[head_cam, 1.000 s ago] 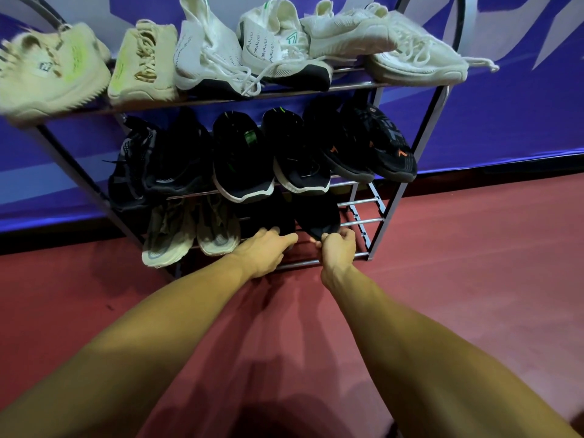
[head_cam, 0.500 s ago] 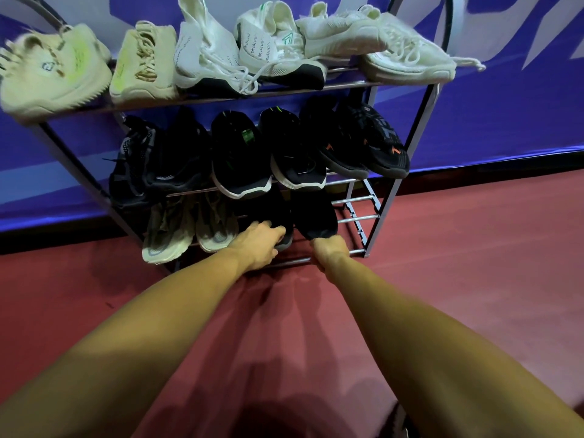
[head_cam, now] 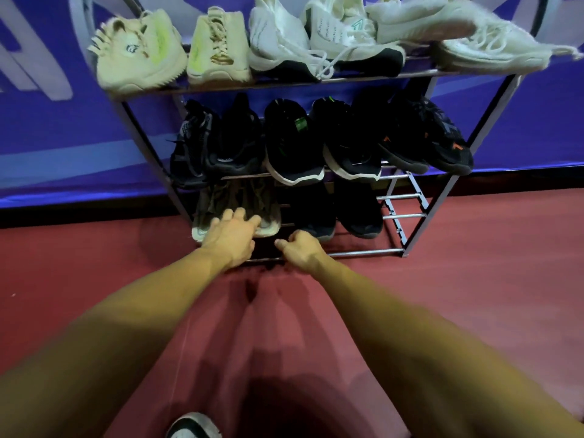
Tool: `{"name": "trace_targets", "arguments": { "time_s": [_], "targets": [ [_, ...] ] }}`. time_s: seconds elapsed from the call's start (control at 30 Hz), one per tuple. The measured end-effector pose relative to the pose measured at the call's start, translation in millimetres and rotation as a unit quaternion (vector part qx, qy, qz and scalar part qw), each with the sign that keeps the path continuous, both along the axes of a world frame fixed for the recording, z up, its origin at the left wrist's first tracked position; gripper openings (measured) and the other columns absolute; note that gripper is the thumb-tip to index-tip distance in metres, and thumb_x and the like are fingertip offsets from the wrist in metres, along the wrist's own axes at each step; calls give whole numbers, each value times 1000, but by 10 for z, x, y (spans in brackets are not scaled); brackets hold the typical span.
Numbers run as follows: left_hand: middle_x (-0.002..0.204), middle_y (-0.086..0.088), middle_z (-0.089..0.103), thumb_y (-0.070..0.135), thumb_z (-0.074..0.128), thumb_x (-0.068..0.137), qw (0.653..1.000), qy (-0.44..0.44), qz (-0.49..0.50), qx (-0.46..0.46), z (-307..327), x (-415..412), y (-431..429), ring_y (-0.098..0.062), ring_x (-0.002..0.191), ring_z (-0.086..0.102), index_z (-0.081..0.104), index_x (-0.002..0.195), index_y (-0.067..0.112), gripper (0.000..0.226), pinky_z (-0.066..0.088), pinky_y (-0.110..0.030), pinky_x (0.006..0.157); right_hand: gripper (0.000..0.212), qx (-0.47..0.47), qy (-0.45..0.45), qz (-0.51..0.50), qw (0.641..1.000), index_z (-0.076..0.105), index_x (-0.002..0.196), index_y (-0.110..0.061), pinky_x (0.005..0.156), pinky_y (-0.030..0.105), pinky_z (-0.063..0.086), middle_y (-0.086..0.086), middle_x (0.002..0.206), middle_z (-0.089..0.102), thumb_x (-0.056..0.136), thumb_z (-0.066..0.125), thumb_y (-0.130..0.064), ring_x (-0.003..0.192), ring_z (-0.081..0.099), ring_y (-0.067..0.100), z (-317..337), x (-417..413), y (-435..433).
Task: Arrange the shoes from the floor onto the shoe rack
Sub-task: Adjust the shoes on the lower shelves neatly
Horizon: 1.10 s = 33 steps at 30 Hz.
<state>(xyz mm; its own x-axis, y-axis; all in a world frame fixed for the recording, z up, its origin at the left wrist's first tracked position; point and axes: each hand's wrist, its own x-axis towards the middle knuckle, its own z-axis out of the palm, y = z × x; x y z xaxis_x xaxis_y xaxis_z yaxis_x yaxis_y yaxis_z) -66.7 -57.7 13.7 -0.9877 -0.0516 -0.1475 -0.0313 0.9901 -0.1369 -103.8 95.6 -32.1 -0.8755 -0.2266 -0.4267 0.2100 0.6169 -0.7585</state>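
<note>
Left hand, fingers spread, is laid on olive sneakers on the shoe rack. Right hand is curled by a black sneaker; whether anything is gripped cannot be told. Shoe logos are blurred.

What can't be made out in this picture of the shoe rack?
Head view:
- Black shoes on the bottom shelf: details lost in shadow.
- Right hand: fingers hidden behind its knuckles, so its grip is unclear.
- Black-and-white shoe below: cut off by the bottom edge.
</note>
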Motion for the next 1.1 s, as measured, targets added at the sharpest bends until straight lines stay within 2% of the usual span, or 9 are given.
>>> {"name": "trace_targets", "arguments": {
  "time_s": [0.13,0.23,0.3,0.4,0.53,0.73,0.83,0.93,1.1],
  "targets": [
    [141,-12,40,26,66,86,997,-32,68,-27,-33,53,-309,-35,130,37,35,140,22,62,39,-51,98,64,-60,-27,-49,997,61,109,-3,86,50,57,21,107,71,73,56,-56,98,69,40,-423,-272,-314],
    [141,-14,42,16,68,83,995,-55,83,-24,-81,31,-449,-36,131,39,31,144,23,72,40,-51,98,47,-105,-42,-99,989,66,102,-4,65,38,60,12,85,74,83,54,-45,68,73,27,-237,-216,-463],
    [139,-14,45,16,71,81,995,-58,76,-11,-101,-1,-508,-37,129,42,29,145,23,77,42,-50,97,33,-146,-53,-132,979,62,99,-4,48,25,47,9,82,71,91,59,-36,54,65,18,-161,-200,-532],
    [136,-13,48,16,72,81,997,-47,65,2,-132,-22,-555,-37,125,46,31,144,22,76,45,-49,94,22,-170,-62,-167,969,58,89,-11,51,26,41,12,82,69,85,67,-30,59,61,19,-192,-224,-583],
    [134,-12,48,10,68,83,998,-52,42,-21,-154,5,-545,-35,123,47,29,147,28,76,46,-47,91,25,-197,-70,-223,952,56,87,-13,56,31,39,20,94,69,64,55,-23,75,58,26,-304,-302,-558],
    [133,-9,49,2,66,82,997,-62,0,-49,-103,-20,-474,-33,120,51,38,140,25,68,48,-45,88,21,-186,-118,-168,961,63,104,-3,46,23,39,3,66,60,93,58,-19,50,52,12,-112,-119,-334],
    [133,-9,48,-5,59,84,997,-51,-19,-50,-53,-7,-436,-33,119,50,39,140,23,67,50,-45,85,29,-106,-92,-109,984,64,107,-3,54,32,50,10,78,66,89,61,-27,61,63,23,-9,-104,-309],
    [129,-8,49,-1,57,87,997,-30,-40,-57,15,-1,-335,-31,117,52,40,139,24,60,50,-43,83,45,89,32,-20,995,64,119,-7,86,39,53,15,115,67,86,60,-38,105,65,37,315,-75,-268],
    [116,-7,55,21,54,92,997,32,-53,-40,367,7,-110,-31,106,58,48,124,21,33,44,-40,69,30,189,162,120,961,65,102,-11,74,33,46,11,105,65,85,58,-34,103,63,36,996,12,-177]
  ]
}}
